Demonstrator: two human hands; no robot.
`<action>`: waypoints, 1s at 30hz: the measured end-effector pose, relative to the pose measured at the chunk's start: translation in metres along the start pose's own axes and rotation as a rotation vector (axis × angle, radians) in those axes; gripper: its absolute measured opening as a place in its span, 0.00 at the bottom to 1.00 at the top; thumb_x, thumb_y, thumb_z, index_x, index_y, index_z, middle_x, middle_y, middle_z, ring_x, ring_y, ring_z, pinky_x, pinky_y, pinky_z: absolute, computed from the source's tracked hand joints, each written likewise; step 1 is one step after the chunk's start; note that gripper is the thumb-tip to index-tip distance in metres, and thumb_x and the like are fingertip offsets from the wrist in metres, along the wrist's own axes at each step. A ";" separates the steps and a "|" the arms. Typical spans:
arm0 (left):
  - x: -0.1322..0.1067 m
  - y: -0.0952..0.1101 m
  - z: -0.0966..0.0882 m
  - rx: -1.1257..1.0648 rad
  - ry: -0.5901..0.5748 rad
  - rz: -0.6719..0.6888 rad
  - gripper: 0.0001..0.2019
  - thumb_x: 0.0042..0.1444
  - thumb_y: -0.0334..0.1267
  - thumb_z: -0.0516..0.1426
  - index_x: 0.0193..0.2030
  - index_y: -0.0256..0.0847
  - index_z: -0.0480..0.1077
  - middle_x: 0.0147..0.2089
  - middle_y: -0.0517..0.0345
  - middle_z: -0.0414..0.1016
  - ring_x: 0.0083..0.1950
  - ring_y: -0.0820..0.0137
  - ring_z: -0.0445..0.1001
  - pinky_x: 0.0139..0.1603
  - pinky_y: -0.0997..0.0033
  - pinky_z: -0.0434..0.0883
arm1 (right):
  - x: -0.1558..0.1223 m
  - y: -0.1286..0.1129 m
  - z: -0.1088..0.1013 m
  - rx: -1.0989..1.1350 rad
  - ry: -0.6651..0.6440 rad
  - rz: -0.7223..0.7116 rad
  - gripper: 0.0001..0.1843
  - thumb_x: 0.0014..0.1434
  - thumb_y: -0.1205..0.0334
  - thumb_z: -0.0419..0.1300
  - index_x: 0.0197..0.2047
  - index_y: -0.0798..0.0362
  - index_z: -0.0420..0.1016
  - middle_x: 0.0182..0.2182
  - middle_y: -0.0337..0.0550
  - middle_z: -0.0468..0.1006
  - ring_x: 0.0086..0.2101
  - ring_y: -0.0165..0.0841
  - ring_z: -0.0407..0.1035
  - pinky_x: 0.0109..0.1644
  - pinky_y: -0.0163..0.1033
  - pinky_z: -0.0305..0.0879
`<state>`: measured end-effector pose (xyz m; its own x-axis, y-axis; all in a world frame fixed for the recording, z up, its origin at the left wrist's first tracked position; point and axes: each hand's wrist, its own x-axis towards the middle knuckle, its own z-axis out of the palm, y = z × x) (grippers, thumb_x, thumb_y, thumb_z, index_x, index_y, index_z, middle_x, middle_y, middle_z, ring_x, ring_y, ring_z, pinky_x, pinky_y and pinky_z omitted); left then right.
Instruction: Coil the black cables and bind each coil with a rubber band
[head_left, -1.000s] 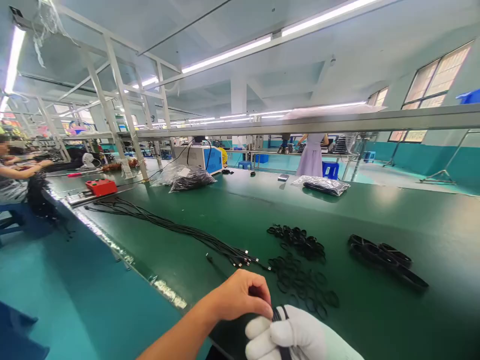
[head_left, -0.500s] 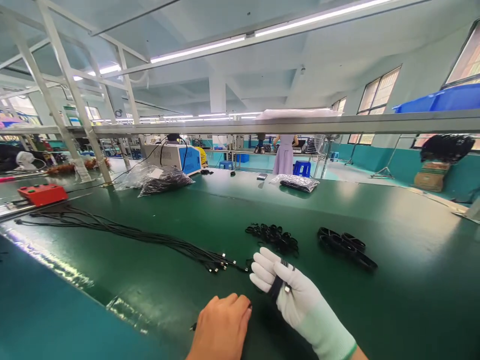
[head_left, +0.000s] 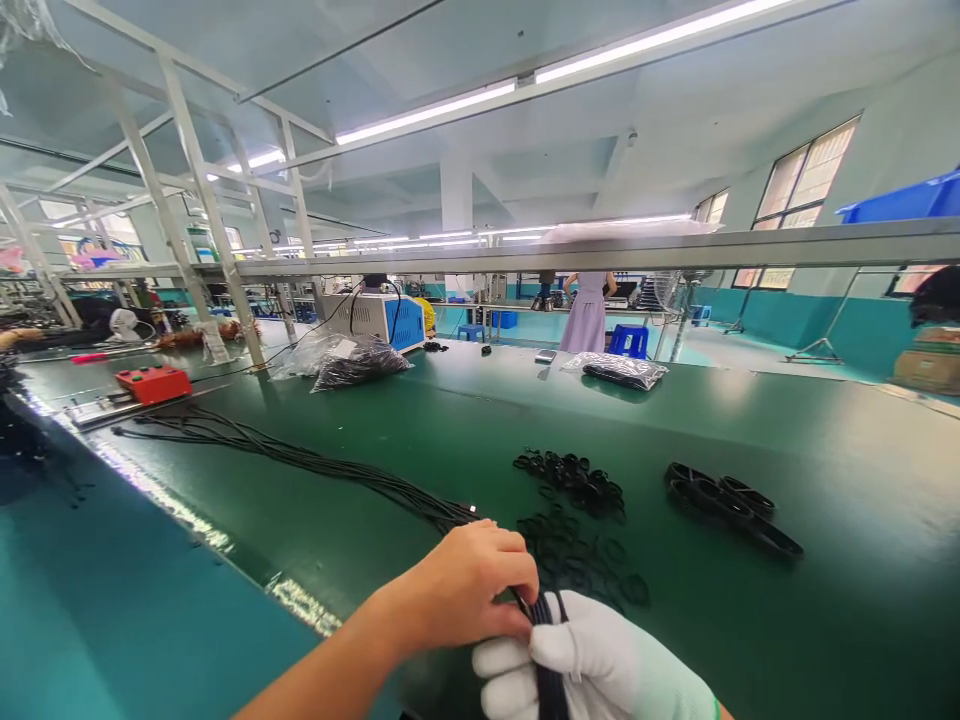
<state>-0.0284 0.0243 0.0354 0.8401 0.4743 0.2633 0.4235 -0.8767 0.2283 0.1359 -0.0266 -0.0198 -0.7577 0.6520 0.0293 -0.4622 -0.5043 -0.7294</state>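
My right hand (head_left: 607, 655), in a white glove, is closed around a folded bundle of black cable (head_left: 551, 685) near the bottom of the view. Bare, my left hand (head_left: 480, 580) presses thumb and fingers together at the bundle's upper end, where a strand of it passes between them. A long row of loose black cables (head_left: 330, 465) stretches left across the green table; my left hand covers most of its near end, where one small metal plug shows. Just beyond my hands lie scattered thin black rings (head_left: 577, 555) and a pile of small black loops (head_left: 577, 480).
Larger black loops (head_left: 731, 510) lie to the right. Farther back are a plastic bag of dark items (head_left: 360, 362), a blue-and-white machine (head_left: 382, 318) and a clear-wrapped packet (head_left: 622, 370). A red control box (head_left: 154, 383) stands left. The green table (head_left: 847, 470) has a shelf beam (head_left: 525, 262) above it.
My left hand has risen from the table to the cable at my right hand. My gloved fingers have closed further around the bundle. The view has turned slightly left.
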 end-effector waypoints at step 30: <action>-0.018 0.018 0.063 -1.402 0.206 -0.502 0.13 0.49 0.38 0.58 0.40 0.37 0.63 0.29 0.65 0.61 0.29 0.77 0.55 0.28 0.78 0.54 | -0.006 0.008 -0.020 -0.015 0.098 0.036 0.15 0.47 0.61 0.63 0.33 0.67 0.79 0.21 0.49 0.78 0.26 0.34 0.74 0.29 0.34 0.67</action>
<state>-0.0146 -0.0049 -0.0244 0.5987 0.8008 -0.0165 -0.1143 0.1057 0.9878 0.1460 -0.0228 -0.0397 -0.7242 0.6866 -0.0635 -0.4281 -0.5200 -0.7392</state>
